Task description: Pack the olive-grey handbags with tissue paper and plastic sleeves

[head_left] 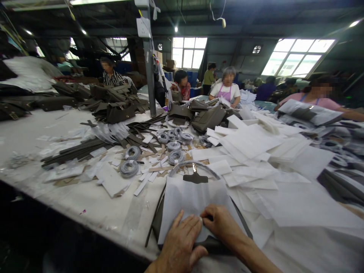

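In front of me on the table lies a dark grey-brown handbag [157, 223], its front covered by a white paper sheet [196, 195]. A dark clasp tab [195, 177] with a metal fitting and a wrapped, curved handle [209, 167] show at the sheet's far end. My left hand [182, 239] rests flat on the lower part of the sheet, fingers stretched out. Right beside its fingertips, my right hand [218, 220] is closed in a pinch against the sheet. What the pinch holds, if anything, is hidden.
Loose white sheets [250, 140] are heaped to the right. Wrapped coils [129, 168], dark straps [76, 151] and paper scraps lie beyond the bag. More handbags [209, 118] are piled farther back, near a metal post [149, 68]. Several people work around the table.
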Demonstrator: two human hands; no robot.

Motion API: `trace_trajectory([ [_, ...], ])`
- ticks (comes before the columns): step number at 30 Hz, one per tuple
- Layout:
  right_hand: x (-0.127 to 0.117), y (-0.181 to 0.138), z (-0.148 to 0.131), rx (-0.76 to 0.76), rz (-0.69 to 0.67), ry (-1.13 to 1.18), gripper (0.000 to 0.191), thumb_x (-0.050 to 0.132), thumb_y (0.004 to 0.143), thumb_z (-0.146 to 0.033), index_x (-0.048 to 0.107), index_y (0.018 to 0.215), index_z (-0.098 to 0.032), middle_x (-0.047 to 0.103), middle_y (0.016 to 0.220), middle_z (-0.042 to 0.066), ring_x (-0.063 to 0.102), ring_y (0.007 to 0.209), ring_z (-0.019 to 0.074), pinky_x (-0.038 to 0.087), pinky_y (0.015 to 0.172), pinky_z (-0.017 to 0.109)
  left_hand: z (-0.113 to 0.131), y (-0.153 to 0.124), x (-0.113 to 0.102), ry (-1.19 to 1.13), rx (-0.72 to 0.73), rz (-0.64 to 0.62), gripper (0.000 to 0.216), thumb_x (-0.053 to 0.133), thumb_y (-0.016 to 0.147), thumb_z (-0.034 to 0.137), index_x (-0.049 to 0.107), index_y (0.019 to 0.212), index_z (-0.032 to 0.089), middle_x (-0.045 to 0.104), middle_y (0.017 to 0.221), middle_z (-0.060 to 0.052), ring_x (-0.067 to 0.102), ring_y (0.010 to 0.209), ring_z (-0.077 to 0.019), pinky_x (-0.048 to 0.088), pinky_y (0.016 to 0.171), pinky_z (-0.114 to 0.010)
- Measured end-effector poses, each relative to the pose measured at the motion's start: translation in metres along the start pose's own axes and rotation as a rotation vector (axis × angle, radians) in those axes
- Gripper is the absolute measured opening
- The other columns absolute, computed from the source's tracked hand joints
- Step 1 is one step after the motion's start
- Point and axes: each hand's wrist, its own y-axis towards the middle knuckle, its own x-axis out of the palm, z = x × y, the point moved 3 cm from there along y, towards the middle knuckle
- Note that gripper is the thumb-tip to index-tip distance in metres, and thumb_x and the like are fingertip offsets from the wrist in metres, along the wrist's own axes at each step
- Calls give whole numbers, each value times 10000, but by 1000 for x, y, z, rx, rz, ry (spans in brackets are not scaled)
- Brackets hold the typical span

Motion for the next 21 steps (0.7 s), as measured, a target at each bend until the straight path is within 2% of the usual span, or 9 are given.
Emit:
trace_trajectory([
  [3, -1, 0, -1, -30, -10, -35, 216, 566, 787, -116, 769, 805, -189, 738, 810, 46, 671, 770, 189, 456, 732, 268, -1, 0, -2, -14, 10, 1, 523, 554, 947, 506, 504, 1335, 159, 673, 1270, -87, 631, 1177, -233, 473, 1082, -468],
  [7, -8, -5, -7, -72, -110, 102, 202, 580, 858, -211, 780, 843, -234, 726, 813, 9, 657, 770, 163, 434, 714, 242, -1, -2, 4, -2, -2, -26, 444, 543, 959, 486, 544, 1269, 168, 690, 1238, -74, 641, 1159, -230, 472, 1080, -460],
  [11, -7, -9, -12, -154, -94, 52, 177, 590, 871, -216, 758, 868, -269, 682, 838, -9, 630, 852, 160, 406, 740, 234, 0, -1, 8, -7, -51, -142, 467, 622, 903, 516, 588, 1204, 162, 685, 1234, -97, 628, 1172, -267, 430, 1099, -512],
  [13, -2, -10, -12, -173, -90, 1, 184, 576, 876, -198, 745, 845, -264, 670, 836, -6, 624, 866, 163, 398, 743, 237, -2, 9, 0, -34, -83, -241, 441, 660, 874, 517, 623, 1164, 187, 706, 1186, -82, 651, 1124, -268, 469, 1054, -476],
  [16, 5, -10, -11, -150, -54, -48, 134, 617, 836, -204, 729, 881, -260, 686, 873, 2, 631, 866, 177, 402, 740, 245, -5, 39, -19, -102, -165, -428, 206, 590, 934, 448, 696, 936, 271, 753, 897, 9, 715, 844, -207, 558, 781, -307],
  [17, 7, -10, -10, -133, -22, -54, 134, 632, 815, -202, 720, 899, -257, 695, 898, 5, 633, 871, 185, 407, 746, 250, -7, 49, -25, -104, -203, -455, 235, 550, 959, 423, 693, 857, 268, 739, 805, 18, 708, 769, -198, 545, 711, -283],
  [19, 11, -11, -8, -94, 41, -32, 208, 645, 770, -178, 698, 958, -248, 713, 962, 13, 639, 899, 197, 419, 774, 258, -9, 66, -32, -86, -236, -411, 187, 552, 959, 352, 670, 867, 241, 727, 847, 2, 691, 812, -203, 530, 731, -286],
  [21, 13, -13, -6, -55, 68, 9, 245, 634, 745, -156, 688, 971, -233, 724, 978, 18, 645, 905, 202, 425, 781, 262, -9, 69, -26, -77, -237, -375, 74, 597, 925, 261, 637, 951, 204, 709, 980, -28, 665, 916, -207, 520, 815, -299],
])
